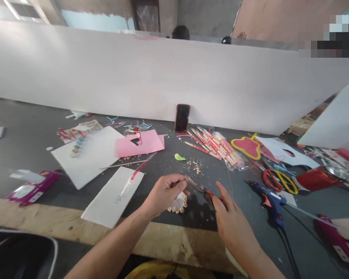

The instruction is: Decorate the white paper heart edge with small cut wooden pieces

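Observation:
My left hand [164, 192] is closed in a pinch on a thin wooden stick near the table's front edge. My right hand [228, 211] grips small cutting pliers [200, 189] with red handles, their jaws meeting the stick at my left fingertips. Just under my left hand lies a small white piece edged with short wooden bits [178, 205]. Wood crumbs [194, 166] are scattered on the dark table beyond.
A blue glue gun [268, 197], scissors [279, 180], a pack of sticks [218, 147], pink paper [141, 143], white sheets [90, 155] and a phone [182, 117] leaning on the white partition surround the hands. A wooden strip [75, 228] edges the table front.

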A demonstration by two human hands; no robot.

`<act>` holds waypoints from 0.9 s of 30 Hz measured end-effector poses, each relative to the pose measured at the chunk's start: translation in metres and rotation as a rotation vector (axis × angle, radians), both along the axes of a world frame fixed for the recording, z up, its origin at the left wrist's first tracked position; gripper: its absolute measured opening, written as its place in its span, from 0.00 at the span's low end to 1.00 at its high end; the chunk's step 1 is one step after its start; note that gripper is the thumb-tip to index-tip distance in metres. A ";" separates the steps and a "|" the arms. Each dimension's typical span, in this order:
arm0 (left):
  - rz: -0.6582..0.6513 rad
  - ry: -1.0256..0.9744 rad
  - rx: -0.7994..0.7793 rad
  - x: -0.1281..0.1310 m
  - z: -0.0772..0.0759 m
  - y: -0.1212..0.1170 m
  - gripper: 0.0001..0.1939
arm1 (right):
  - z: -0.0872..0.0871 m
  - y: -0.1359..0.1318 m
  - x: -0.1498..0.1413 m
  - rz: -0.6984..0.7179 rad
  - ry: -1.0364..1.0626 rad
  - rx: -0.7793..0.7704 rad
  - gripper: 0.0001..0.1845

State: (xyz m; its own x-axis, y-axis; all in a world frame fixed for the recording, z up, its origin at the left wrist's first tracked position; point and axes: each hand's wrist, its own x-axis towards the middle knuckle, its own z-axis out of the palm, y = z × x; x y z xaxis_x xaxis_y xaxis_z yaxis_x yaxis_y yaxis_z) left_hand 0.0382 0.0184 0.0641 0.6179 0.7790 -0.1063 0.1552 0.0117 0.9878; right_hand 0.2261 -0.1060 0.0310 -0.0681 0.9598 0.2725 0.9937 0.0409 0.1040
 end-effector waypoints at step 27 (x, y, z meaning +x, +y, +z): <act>-0.021 -0.013 0.211 -0.004 0.037 0.041 0.15 | 0.041 0.061 -0.006 -0.008 0.275 -0.128 0.25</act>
State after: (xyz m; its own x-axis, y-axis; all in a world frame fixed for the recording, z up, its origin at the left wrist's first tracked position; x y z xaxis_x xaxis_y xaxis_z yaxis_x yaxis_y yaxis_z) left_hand 0.0343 0.0593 0.1008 0.6348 0.7698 0.0662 0.1401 -0.1990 0.9699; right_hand 0.2206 -0.0454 0.0722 -0.0012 0.9876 0.1567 0.9842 0.0289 -0.1744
